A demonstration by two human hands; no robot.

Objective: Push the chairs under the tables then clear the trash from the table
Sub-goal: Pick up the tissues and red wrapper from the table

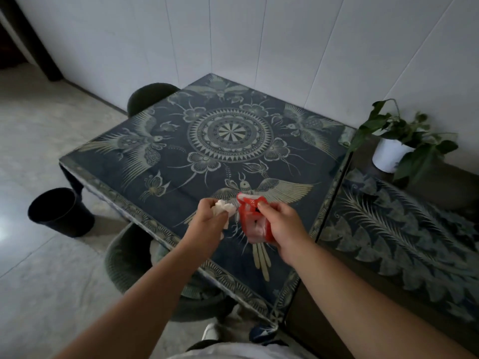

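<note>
Crumpled white paper tissue (225, 208) held in closed left grip (207, 216); red-and-clear crinkled plastic wrapper (252, 220) pinched by right grip (281, 224), both above dark blue patterned worktop (181, 182) near edge

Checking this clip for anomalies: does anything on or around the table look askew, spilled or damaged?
Nothing stands out. The left hand holds a tissue, the right hand a red wrapper; the bin stands upright.

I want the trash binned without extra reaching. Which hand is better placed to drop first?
Left, probably. The left hand grips the tissue on the side where the bin stands on the floor. The right hand, holding the red wrapper, would have to cross over.
</note>
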